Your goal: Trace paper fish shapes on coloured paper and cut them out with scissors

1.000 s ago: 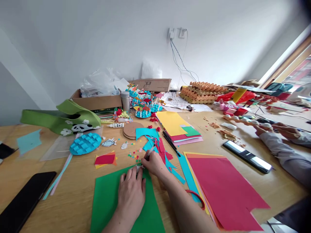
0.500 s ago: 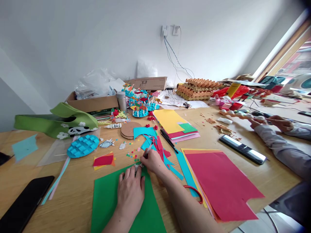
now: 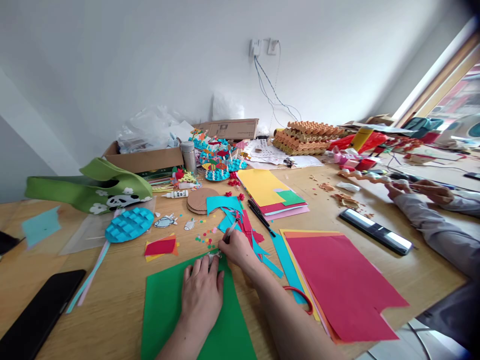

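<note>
My left hand (image 3: 202,292) lies with its fingers spread on a sheet of green paper (image 3: 161,305). Its fingertips press on a small white paper cutout (image 3: 214,257) at the sheet's top edge; the fingers partly cover it. Closed around a slim pen (image 3: 233,226), my right hand (image 3: 238,250) rests beside that edge, its point by the cutout. Two fish cutouts (image 3: 165,221) lie farther off to the left. Strips of blue paper (image 3: 224,205) and red scraps lie just beyond my right hand. Red-handled scissors (image 3: 302,297) are partly under my right forearm.
Coloured sheets (image 3: 337,280) are stacked at right, with more (image 3: 262,187) behind. A black phone (image 3: 41,310) lies at left near a green panda bag (image 3: 90,187). Egg trays (image 3: 307,137) stand at the back. A co-worker's hands (image 3: 416,187) work at far right.
My right hand has shifted very slightly along the cutout with the pen. My left hand stays on the green paper, and the view has moved a little.
</note>
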A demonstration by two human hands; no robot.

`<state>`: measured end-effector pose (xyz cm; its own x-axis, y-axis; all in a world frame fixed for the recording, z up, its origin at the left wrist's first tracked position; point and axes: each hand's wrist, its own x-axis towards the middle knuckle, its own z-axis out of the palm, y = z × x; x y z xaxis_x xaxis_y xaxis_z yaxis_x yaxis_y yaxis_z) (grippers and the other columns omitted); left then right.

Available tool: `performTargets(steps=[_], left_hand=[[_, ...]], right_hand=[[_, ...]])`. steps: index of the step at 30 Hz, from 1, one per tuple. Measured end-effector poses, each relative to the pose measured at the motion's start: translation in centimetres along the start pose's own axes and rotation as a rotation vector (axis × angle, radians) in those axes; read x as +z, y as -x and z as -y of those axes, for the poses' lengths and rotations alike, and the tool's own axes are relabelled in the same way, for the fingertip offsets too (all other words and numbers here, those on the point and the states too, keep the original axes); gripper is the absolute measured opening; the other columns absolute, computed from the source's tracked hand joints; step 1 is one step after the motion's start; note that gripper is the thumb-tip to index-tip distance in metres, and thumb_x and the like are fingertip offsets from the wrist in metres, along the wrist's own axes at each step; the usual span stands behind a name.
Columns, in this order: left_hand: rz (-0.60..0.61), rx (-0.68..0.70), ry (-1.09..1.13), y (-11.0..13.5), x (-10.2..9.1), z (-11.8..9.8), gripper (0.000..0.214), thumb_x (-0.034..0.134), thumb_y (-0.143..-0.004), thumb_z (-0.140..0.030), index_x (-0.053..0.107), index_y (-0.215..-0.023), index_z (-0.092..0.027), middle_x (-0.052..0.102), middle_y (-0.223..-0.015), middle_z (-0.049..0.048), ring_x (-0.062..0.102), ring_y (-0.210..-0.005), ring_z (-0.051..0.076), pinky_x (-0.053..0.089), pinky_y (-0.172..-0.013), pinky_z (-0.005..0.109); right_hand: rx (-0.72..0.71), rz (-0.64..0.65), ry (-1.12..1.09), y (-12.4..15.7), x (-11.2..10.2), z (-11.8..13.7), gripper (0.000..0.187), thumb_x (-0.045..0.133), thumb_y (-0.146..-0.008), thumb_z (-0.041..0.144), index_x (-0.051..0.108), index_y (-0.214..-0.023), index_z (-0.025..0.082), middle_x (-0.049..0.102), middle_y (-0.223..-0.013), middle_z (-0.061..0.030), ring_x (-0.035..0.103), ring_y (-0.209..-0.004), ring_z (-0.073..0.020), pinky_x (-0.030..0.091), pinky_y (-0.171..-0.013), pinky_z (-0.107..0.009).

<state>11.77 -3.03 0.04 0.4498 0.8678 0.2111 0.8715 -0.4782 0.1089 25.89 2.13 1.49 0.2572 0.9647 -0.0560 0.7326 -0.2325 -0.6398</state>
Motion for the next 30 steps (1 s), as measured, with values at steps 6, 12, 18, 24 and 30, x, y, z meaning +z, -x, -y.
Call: performTargets(steps=[6,12,18,24,30], left_hand=[[0.005,0.002,0.0,-0.1,0.1,0.1,0.037,0.039,-0.095,-0.03,0.056,-0.126,-0.02,0.062,-0.112,0.0087,0.052,-0.102,0.025,0.038,-0.085,0.042],[0.005,0.028,-0.012,0.0,0.2,0.4,0.038,0.038,-0.095,-0.029,0.055,-0.128,-0.022,0.061,-0.112,0.0083,0.052,-0.101,0.024,0.038,-0.084,0.041],[0.041,0.069,-0.025,-0.5,-0.6,0.7,0.036,0.04,-0.094,-0.029,0.058,-0.124,-0.021,0.062,-0.107,0.0093,0.053,-0.099,0.024,0.039,-0.082,0.039],[0.074,0.104,-0.016,-1.5,-1.6,1.0,0.033,0.038,-0.094,-0.027,0.062,-0.115,-0.022,0.062,-0.103,0.0087,0.054,-0.098,0.025,0.039,-0.08,0.04],[0.129,0.101,0.007,-1.6,-2.4,1.0,0.036,0.035,-0.094,-0.027,0.062,-0.117,-0.022,0.062,-0.107,0.0103,0.055,-0.102,0.025,0.04,-0.082,0.04]], right_hand=[[0.009,0.001,0.004,0.0,0.0,0.1,0.007,0.057,-0.072,0.016,0.061,-0.066,0.016,0.064,-0.065,-0.0047,0.059,-0.062,-0.0143,0.029,-0.051,-0.021],[-0.006,0.02,-0.012,-0.1,-0.1,0.0,0.008,0.057,-0.073,0.016,0.061,-0.065,0.016,0.065,-0.063,-0.0044,0.061,-0.062,-0.0147,0.03,-0.051,-0.021],[-0.009,0.065,-0.039,0.0,-0.5,0.1,0.009,0.057,-0.074,0.016,0.064,-0.068,0.016,0.066,-0.061,-0.0033,0.06,-0.056,-0.0129,0.032,-0.049,-0.02],[0.002,0.071,-0.042,-0.1,-0.5,0.1,0.01,0.057,-0.074,0.016,0.064,-0.066,0.016,0.065,-0.058,-0.0025,0.059,-0.053,-0.0119,0.033,-0.048,-0.019],[-0.011,0.054,-0.022,0.4,-0.7,0.4,0.012,0.059,-0.074,0.017,0.064,-0.063,0.016,0.065,-0.058,-0.0028,0.061,-0.055,-0.0124,0.037,-0.051,-0.019]])
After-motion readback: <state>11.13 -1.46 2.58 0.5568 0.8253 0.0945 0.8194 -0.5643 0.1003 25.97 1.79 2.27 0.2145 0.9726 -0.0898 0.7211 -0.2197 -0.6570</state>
